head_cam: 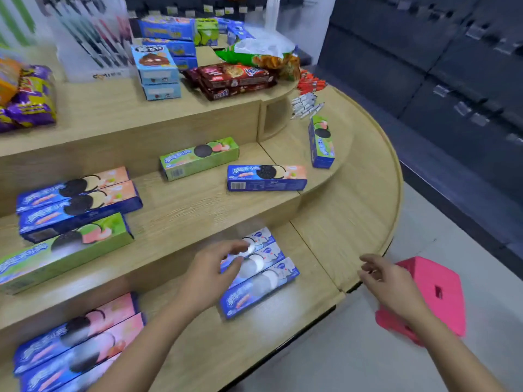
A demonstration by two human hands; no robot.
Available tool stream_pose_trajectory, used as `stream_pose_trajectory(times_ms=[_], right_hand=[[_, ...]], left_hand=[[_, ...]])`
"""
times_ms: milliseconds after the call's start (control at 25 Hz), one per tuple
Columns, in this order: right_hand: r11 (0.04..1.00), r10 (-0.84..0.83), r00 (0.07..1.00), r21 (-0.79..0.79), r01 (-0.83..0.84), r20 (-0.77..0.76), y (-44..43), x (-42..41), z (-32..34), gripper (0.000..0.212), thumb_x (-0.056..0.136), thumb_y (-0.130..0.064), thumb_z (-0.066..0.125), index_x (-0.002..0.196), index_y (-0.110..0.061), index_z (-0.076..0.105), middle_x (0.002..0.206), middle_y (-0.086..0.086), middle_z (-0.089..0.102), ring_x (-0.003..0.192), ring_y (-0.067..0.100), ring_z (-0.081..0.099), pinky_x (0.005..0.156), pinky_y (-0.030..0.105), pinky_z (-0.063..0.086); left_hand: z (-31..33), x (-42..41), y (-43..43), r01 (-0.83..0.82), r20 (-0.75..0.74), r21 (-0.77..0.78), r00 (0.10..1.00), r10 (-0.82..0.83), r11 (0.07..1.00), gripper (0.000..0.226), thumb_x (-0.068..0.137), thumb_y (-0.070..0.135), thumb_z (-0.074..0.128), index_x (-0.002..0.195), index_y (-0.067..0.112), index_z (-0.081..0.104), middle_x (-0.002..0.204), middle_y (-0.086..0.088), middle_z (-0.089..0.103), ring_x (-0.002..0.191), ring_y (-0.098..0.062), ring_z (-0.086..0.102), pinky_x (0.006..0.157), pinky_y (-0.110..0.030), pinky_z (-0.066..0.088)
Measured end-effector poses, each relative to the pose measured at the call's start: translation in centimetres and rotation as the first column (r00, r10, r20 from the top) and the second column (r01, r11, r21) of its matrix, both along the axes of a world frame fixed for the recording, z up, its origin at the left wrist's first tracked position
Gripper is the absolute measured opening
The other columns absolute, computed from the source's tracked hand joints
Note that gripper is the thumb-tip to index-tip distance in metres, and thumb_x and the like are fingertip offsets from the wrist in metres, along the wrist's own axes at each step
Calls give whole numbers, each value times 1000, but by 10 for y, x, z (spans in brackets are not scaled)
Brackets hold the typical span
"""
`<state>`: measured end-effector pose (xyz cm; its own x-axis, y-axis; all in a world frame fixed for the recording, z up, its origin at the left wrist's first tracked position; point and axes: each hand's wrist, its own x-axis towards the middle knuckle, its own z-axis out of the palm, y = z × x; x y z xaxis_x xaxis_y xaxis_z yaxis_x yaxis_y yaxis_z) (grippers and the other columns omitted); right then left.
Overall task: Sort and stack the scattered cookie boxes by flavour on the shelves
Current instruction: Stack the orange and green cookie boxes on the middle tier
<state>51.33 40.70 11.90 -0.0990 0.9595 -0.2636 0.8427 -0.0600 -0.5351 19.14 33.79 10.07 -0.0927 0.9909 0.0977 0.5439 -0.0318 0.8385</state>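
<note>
- Three white-and-blue boxes (259,274) lie side by side on the lowest shelf (283,329).
- The left hand (210,274) hovers over their near ends, fingers loosely curled and spread, gripping nothing; motion blur hides whether fingertips touch the top box.
- The right hand (389,281) is open and empty past the shelf edge, above a pink stool (433,290).
- Green box (199,158) and peach box (267,176) lie scattered one shelf up.
</note>
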Motion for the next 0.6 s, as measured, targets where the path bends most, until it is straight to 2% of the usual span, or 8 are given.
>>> stream_pose_trajectory(times_ms=[120, 200, 320, 440, 520, 600], right_hand=[[997, 71, 997, 30, -71, 9, 68, 18, 12, 30, 87, -20, 55, 117, -17, 55, 100, 3, 62, 80, 14, 58, 70, 26, 40], [991, 120, 992, 57, -122, 38, 115, 25, 16, 31, 87, -18, 54, 118, -17, 55, 102, 2, 63, 79, 12, 57, 71, 25, 39], [965, 231, 969, 106, -239, 88, 190, 36, 23, 37, 85, -10, 56, 120, -17, 53, 109, 6, 63, 84, 15, 57, 78, 24, 39], [925, 337, 930, 134, -357, 150, 262, 41, 33, 48, 84, -4, 55, 128, -19, 43, 125, 6, 54, 103, 20, 51, 86, 28, 38], [877, 414, 882, 160, -453, 225, 316, 38, 36, 56, 83, 1, 54, 132, -20, 38, 133, 6, 47, 120, 25, 41, 97, 33, 35], [806, 497, 816, 192, -560, 293, 375, 26, 33, 62, 79, 4, 56, 133, -21, 37, 136, 9, 44, 126, 28, 35, 102, 38, 33]], left_hand=[[15, 16, 60, 51, -58, 30, 997, -49, 998, 29, 78, 29, 50, 105, 30, 63, 103, 12, 65, 91, 0, 56, 77, -7, 37], [16, 15, 104, 76, -152, 54, 986, -67, 996, 35, 77, 33, 50, 109, 28, 61, 105, 12, 64, 94, 3, 52, 81, -5, 33], [21, 7, 172, 92, -308, 52, 949, -72, 994, 41, 75, 33, 53, 115, 24, 58, 112, 8, 63, 104, -8, 53, 85, -17, 36], [22, -2, 220, 153, -466, 2, 875, -135, 988, 53, 67, 30, 60, 119, 17, 55, 116, -3, 62, 107, -23, 53, 85, -21, 33], [18, -11, 244, 134, -542, -86, 825, -159, 987, 62, 67, 26, 69, 125, 17, 50, 124, -7, 55, 113, -26, 48, 89, -26, 32], [13, -19, 261, 75, -604, -201, 776, -184, 977, 71, 70, 25, 75, 133, 20, 42, 134, -6, 46, 120, -25, 40, 91, -30, 32]])
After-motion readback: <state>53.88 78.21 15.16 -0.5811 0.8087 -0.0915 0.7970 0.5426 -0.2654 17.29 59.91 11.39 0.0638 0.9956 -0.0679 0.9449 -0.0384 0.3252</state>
